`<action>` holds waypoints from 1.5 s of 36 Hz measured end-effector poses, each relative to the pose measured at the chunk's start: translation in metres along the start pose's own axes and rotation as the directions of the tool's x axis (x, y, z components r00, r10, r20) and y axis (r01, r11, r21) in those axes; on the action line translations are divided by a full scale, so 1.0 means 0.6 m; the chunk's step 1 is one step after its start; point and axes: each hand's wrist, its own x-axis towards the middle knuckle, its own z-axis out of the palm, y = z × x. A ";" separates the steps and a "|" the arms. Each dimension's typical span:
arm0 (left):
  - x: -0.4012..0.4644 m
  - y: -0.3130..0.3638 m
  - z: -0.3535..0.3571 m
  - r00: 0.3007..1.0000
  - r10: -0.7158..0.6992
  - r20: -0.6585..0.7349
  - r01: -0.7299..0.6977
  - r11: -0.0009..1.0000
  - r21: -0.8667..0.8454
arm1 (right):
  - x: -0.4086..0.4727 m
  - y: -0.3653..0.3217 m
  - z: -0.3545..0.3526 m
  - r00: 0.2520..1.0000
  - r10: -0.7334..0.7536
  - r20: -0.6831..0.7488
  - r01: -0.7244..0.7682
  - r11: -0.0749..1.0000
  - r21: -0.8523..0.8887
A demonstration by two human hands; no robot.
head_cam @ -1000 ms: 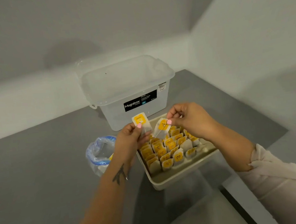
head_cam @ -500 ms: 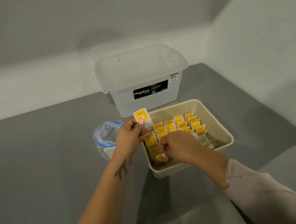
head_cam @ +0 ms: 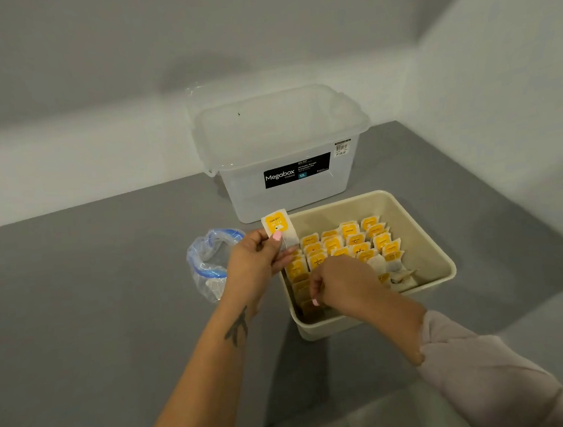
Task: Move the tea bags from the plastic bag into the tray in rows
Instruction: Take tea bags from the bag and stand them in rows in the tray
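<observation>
A beige tray (head_cam: 424, 234) on the grey table holds several rows of tea bags with yellow tags (head_cam: 350, 241). My left hand (head_cam: 255, 264) hovers at the tray's left rim and pinches one tea bag (head_cam: 279, 229) upright by its yellow tag. My right hand (head_cam: 340, 285) reaches down into the tray's near left corner, fingers curled over the front rows; what they hold is hidden. A clear plastic bag with a blue rim (head_cam: 209, 265) lies left of the tray, just behind my left hand.
A translucent Megabox storage bin (head_cam: 284, 151) with its lid on stands right behind the tray. White walls close the table at the back and right. Bare grey table surface (head_cam: 77, 319) spreads to the left.
My right hand carried its tea bag from above the tray's back down into the near left corner. The left hand kept its tea bag raised. The camera view shifted.
</observation>
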 end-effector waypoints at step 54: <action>-0.002 0.008 0.036 0.997 0.006 0.082 -0.041 0.904 0.425 | -0.008 0.011 -0.152 0.984 -0.074 -0.159 0.133 0.908 0.397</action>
